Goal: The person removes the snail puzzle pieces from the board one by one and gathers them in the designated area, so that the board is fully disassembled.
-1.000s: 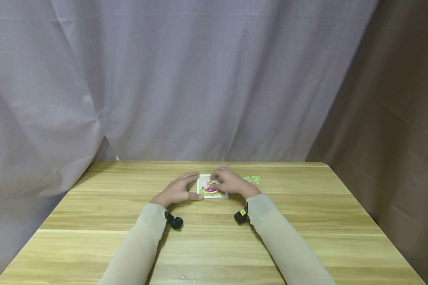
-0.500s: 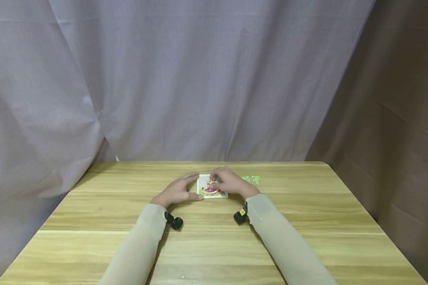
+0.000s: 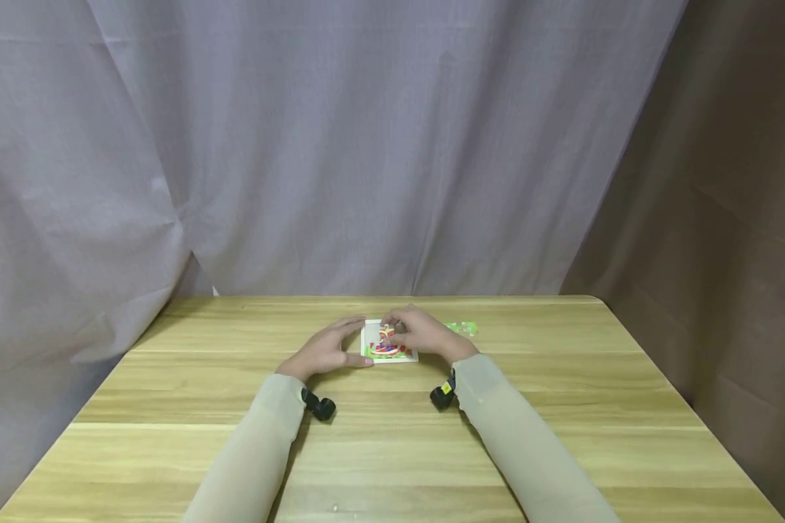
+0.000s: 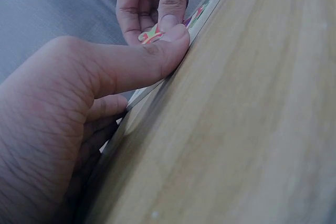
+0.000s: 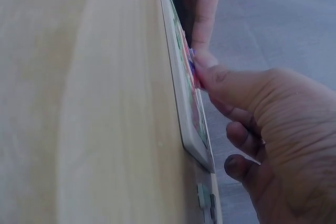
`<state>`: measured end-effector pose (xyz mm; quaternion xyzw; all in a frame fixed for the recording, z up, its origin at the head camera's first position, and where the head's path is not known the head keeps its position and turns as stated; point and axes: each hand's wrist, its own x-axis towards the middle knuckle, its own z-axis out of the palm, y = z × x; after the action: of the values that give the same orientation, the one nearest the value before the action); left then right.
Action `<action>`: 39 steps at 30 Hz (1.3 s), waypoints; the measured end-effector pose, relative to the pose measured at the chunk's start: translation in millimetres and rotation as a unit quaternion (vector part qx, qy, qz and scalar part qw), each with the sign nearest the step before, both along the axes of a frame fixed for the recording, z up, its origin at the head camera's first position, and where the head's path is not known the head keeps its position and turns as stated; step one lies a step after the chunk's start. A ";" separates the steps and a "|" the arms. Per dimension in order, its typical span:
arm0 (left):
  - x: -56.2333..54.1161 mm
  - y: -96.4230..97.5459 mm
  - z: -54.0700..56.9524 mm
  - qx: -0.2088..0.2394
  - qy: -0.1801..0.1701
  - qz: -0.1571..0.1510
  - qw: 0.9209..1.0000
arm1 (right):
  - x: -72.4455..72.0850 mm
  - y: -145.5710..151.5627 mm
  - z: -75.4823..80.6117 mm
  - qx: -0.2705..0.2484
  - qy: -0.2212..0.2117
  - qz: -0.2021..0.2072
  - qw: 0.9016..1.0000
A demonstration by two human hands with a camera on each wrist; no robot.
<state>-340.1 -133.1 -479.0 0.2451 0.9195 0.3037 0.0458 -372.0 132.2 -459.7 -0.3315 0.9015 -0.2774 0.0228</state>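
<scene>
A small white-framed picture puzzle (image 3: 364, 341) lies flat on the table, with a colourful picture along its near part and a pale grey area behind it. My left hand (image 3: 327, 350) holds its left side, thumb along the near edge and fingers at the far left corner. Over the middle of the frame my right hand (image 3: 421, 334) pinches a small red, yellow and green puzzle piece (image 4: 152, 35) between thumb and fingers. The right thumb tip is close over the picture in the right wrist view.
Green puzzle pieces (image 3: 463, 328) lie on the wooden table (image 3: 379, 443) just right of the frame, partly behind the right hand. A grey curtain (image 3: 340, 145) hangs behind the table's far edge. Each wrist wears a small black camera.
My right fingers have shifted slightly left and the puzzle piece at their tips shows more and stands further back. The left hand has stayed in place on the frame.
</scene>
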 end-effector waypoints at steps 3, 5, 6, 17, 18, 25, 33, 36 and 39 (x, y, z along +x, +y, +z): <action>-0.9 0.1 -0.4 -0.003 -0.001 0.002 1.000 | -0.4 0.9 1.0 -0.004 -0.009 0.005 1.000; -1.3 -0.1 -0.7 -0.004 -0.002 0.001 1.000 | -0.3 1.3 1.8 -0.007 -0.014 0.010 1.000; -1.5 -0.1 -0.7 -0.003 -0.002 0.001 1.000 | -0.3 1.4 2.3 -0.009 -0.015 0.013 1.000; 0.0 -0.1 -0.4 -0.003 -0.001 -0.002 1.000 | 4.0 0.7 8.2 0.009 0.024 0.039 0.999; -0.2 -0.3 -0.9 -0.003 0.000 -0.002 1.000 | 4.3 0.4 8.7 0.011 0.025 0.042 0.999; 0.9 0.0 0.2 -0.002 0.002 0.000 1.000 | 6.9 -1.1 11.6 0.019 0.030 0.057 0.998; 0.5 -0.7 0.2 -0.001 0.005 -0.001 1.000 | 9.4 -3.5 15.4 0.039 0.035 0.082 0.995; 0.3 0.0 0.7 0.001 0.004 0.000 1.000 | 9.5 -3.5 17.2 0.049 0.043 0.089 0.994; 0.8 0.6 -0.3 0.001 0.003 -0.001 1.000 | 10.2 -2.8 17.5 0.053 0.042 0.091 0.994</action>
<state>-339.3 -132.5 -479.3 0.2470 0.9193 0.3035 0.0428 -361.8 129.5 -442.2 -0.4218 0.8812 -0.2115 0.0274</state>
